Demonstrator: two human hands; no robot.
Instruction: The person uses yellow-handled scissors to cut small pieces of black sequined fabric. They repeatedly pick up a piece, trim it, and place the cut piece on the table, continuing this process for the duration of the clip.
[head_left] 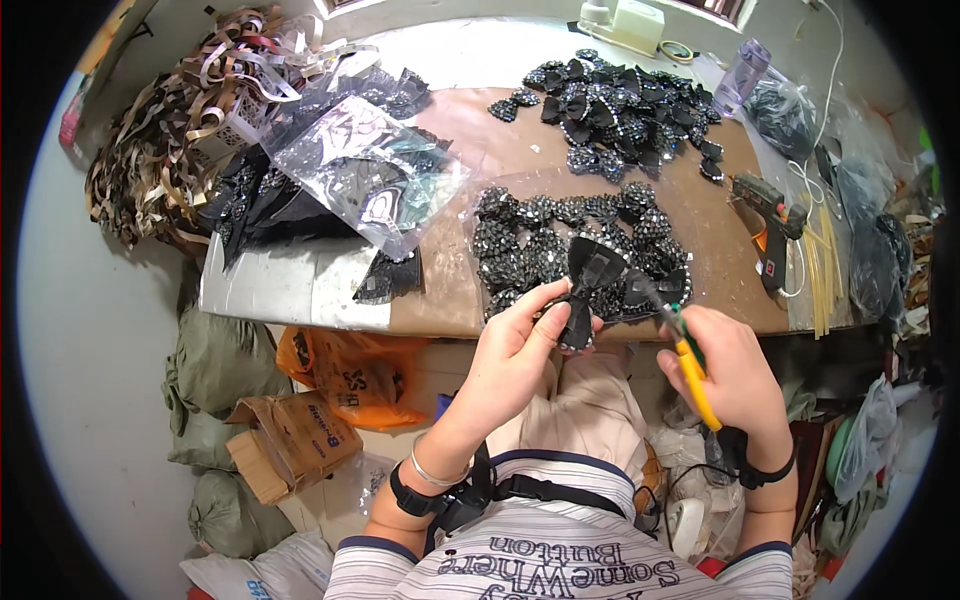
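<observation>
Over the table's near edge, my left hand [522,345] pinches a black bow [597,265] between thumb and fingers. The bow is tilted, with its plain dark side up and a small pale rectangle on it. Just right of it, my right hand [728,362] is closed around a pair of pliers [692,378] with yellow and green handles. Their grey tips are blurred and point at the bow; whether they touch it I cannot tell. Behind both hands, rows of beaded black bows [540,245] lie on a clear plastic sheet [475,250].
A heap of sparkly black bows [610,110] sits at the back. At the right lie a glue gun [770,225] with a white cable and several yellowish glue sticks [822,265]. Clear plastic bags [370,175] and ribbon strips [215,90] pile up at the left. A cardboard box [295,445] stands below.
</observation>
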